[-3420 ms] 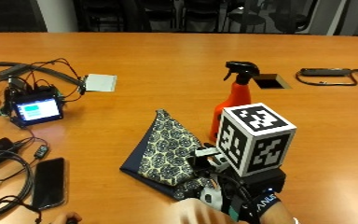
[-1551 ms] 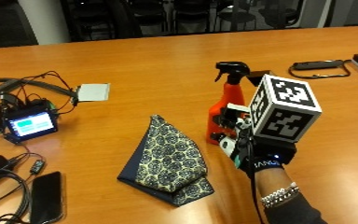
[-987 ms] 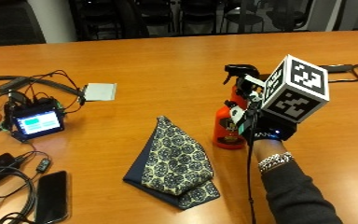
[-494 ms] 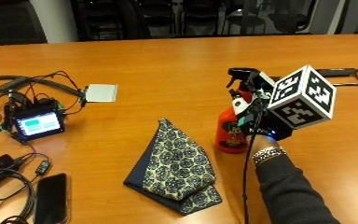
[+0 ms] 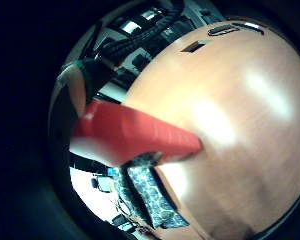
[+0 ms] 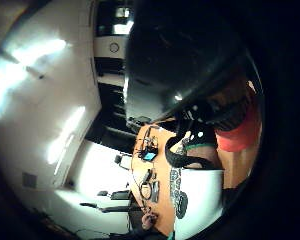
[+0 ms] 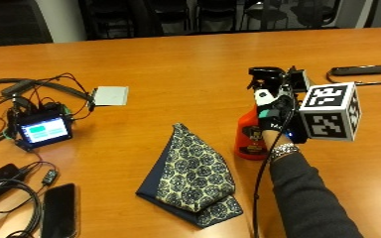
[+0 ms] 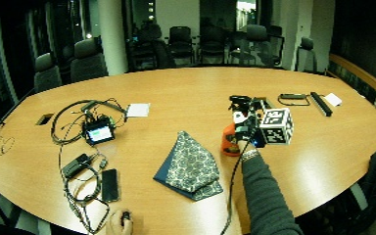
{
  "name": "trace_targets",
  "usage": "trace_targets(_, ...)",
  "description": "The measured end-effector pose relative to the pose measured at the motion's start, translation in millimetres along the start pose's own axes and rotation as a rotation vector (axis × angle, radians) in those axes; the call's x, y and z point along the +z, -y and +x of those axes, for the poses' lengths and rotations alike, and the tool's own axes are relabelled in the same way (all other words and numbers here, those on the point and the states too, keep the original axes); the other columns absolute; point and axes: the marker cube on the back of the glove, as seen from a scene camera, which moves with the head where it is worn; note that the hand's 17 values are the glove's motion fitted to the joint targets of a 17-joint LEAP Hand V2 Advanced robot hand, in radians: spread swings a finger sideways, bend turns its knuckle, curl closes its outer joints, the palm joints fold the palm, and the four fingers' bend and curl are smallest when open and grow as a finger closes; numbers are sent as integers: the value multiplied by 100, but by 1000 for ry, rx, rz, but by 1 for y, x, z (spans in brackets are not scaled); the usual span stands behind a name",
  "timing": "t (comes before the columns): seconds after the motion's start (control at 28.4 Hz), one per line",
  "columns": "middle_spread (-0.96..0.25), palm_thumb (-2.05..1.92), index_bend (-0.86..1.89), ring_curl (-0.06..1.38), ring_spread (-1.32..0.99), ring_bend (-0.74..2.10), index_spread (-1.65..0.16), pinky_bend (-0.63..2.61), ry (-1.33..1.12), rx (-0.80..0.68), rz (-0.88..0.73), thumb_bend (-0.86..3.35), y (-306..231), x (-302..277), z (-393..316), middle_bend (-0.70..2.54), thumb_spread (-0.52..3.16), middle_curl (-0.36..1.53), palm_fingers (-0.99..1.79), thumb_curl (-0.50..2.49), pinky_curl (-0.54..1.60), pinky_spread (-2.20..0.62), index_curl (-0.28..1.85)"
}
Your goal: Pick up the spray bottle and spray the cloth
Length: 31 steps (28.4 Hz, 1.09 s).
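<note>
A red spray bottle (image 7: 250,136) with a black trigger head stands upright on the wooden table (image 7: 177,59). My gloved right hand (image 7: 274,112) is at the bottle's neck just under the trigger head, fingers curled round it. The red body of the spray bottle (image 5: 135,134) fills the little finger side palm view, and the spray bottle (image 6: 238,131) also shows close in the thumb side view. A folded navy cloth (image 7: 192,174) with a pale flower pattern lies flat on the table to the bottle's left, apart from it. In the wide view, my hand (image 8: 245,125), the spray bottle (image 8: 228,140) and the cloth (image 8: 188,166) appear together.
A small lit screen device (image 7: 42,129) with a tangle of black cables sits at the left. A dark phone (image 7: 59,211) lies near the front left edge. A white pad (image 7: 111,94) lies behind the cloth. Black items (image 7: 362,72) lie at the far right.
My hand has come up from the table's near edge to the bottle and closed round its neck. The bottle still stands on the table. The cloth has not moved.
</note>
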Motion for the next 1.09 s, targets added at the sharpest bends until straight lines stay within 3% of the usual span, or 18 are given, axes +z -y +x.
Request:
trace_targets(0.32, -17, 94, 19, 39, -14, 45, -28, 21, 69, -40, 162, 0, -7, 8, 9, 34, 101, 42, 126, 41, 29, 1, 38)
trace_targets(0.49, -20, 95, 29, 38, -16, 34, -28, 34, 67, -91, 258, -2, -8, 3, 24, 29, 90, 42, 124, 44, 34, -11, 43)
trace_targets(0.67, -22, 93, 17, 43, -19, 56, -27, 44, 58, -174, 330, -4, -4, 0, 15, 35, 78, 45, 150, 48, 38, -24, 43)
trace_targets(1.09, -23, 93, 24, 47, -21, 65, -27, 52, 13, -296, 325, -3, -7, -2, -2, 50, 59, 51, 145, 58, 43, -32, 48)
